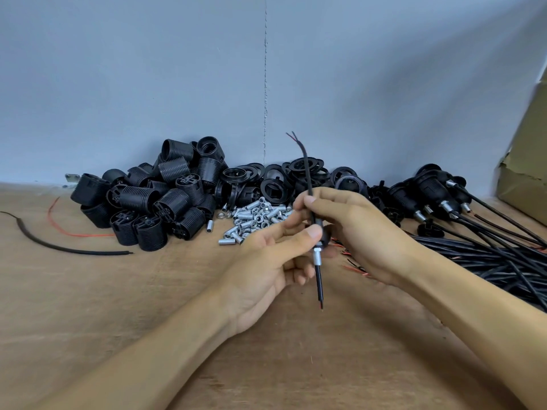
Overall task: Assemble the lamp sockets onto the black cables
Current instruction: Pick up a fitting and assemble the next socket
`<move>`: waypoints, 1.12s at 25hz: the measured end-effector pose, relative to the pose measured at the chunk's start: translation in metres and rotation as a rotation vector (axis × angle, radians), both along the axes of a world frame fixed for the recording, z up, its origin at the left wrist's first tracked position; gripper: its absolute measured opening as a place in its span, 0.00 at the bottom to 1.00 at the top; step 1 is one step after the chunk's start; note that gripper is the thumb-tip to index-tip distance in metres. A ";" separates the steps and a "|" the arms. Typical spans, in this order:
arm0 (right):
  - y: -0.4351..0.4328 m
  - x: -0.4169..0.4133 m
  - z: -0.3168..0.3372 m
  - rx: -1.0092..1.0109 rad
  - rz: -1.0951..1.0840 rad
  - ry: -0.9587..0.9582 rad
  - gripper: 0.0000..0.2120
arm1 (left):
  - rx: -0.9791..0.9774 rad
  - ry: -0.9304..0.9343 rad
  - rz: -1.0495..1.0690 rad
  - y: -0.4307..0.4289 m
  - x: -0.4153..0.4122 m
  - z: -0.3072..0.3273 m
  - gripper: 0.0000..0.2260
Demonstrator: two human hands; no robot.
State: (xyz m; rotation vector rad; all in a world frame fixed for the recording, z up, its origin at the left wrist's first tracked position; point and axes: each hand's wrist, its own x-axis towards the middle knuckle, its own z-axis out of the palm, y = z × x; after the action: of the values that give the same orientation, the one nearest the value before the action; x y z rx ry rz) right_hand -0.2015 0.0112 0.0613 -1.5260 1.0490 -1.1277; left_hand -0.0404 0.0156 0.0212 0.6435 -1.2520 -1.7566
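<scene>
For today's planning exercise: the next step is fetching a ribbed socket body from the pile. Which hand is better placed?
Left. The socket pile lies on the side of the left hand, while the right hand pinches the cable higher up and could probably hold it alone.

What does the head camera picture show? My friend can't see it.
The right hand pinches a black cable nearly upright over a wooden table; the left hand pinches a socket cap threaded on it, above a silver tube. Heaps of black sockets, rings and tubes lie behind.
</scene>
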 end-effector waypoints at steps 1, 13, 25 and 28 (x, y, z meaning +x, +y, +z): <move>0.001 0.002 0.000 -0.003 0.016 0.037 0.12 | 0.014 0.033 0.029 -0.002 0.000 0.000 0.16; 0.009 0.013 -0.009 -0.101 -0.179 0.398 0.17 | -0.184 -0.005 0.325 -0.004 -0.004 -0.001 0.11; -0.001 -0.030 0.020 -0.184 -0.598 1.189 0.12 | -0.033 0.047 0.549 -0.016 0.009 -0.002 0.07; -0.005 -0.038 0.015 -0.145 -0.621 1.327 0.12 | -0.048 -0.041 0.481 -0.011 0.008 -0.006 0.06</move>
State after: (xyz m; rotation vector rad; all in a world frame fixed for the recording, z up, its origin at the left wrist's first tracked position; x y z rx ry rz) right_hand -0.2391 0.0061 0.0763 -2.1559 2.4761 -0.4144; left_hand -0.0325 0.0044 0.0154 0.8739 -1.0544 -1.3165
